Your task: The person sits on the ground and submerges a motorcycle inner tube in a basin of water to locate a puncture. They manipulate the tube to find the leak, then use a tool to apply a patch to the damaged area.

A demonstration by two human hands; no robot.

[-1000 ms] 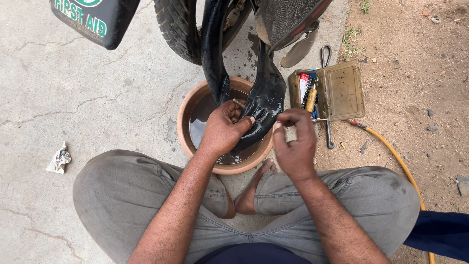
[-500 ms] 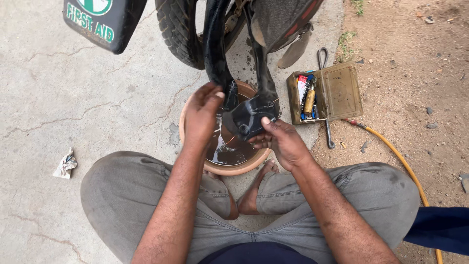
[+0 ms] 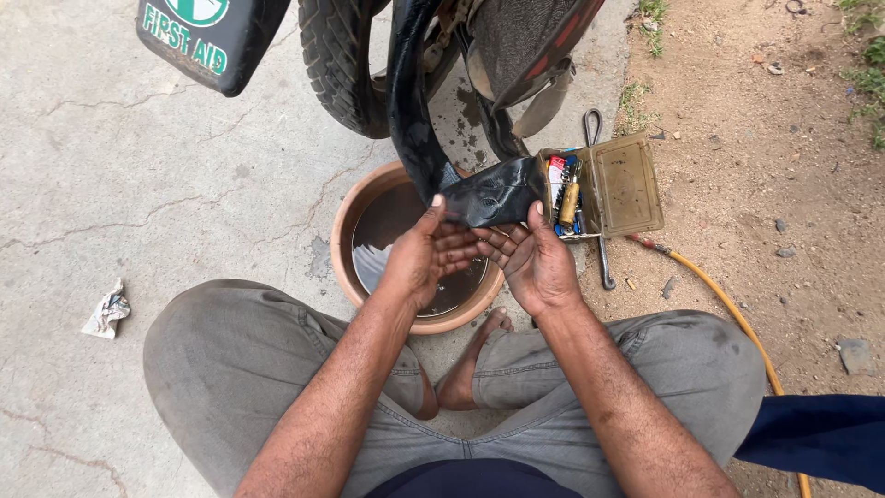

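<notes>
**Holding a wet inner tube above a clay basin**

Hanging from beside the motorcycle tyre (image 3: pixel 336 69), a black rubber inner tube (image 3: pixel 479 189) loops down in a smooth, glossy band and folds flat over a round terracotta basin (image 3: pixel 346 244). Its surface shines with water, unlike the tyre, whose tread is dull and blocky. The basin has a thick, matte, orange-brown rim and holds dark water that mirrors the shapes above it.

Both hands are raised over the basin, close together, palms turned partly upward beneath the tube's lowest fold. The left hand (image 3: pixel 422 254) has its thumb pressed on the tube's left edge, with the fingers spread below. The right hand (image 3: pixel 530 263) supports the fold from the right, thumb up against the rubber and fingers open under it. Neither hand is closed in a fist; the tube rests across the fingertips and is pinched by the thumbs. The fingertips of the two hands nearly meet under the fold.

Just right of the tube, touching its end, an open olive-green metal box (image 3: pixel 627 184) lies on the ground with small coloured items packed in its left half. A metal tyre lever (image 3: pixel 597 198) lies under the box, and a yellow hose (image 3: pixel 728 309) curves across the sandy soil. On the cracked concrete at left lies a crumpled scrap of paper (image 3: pixel 108 311).
</notes>
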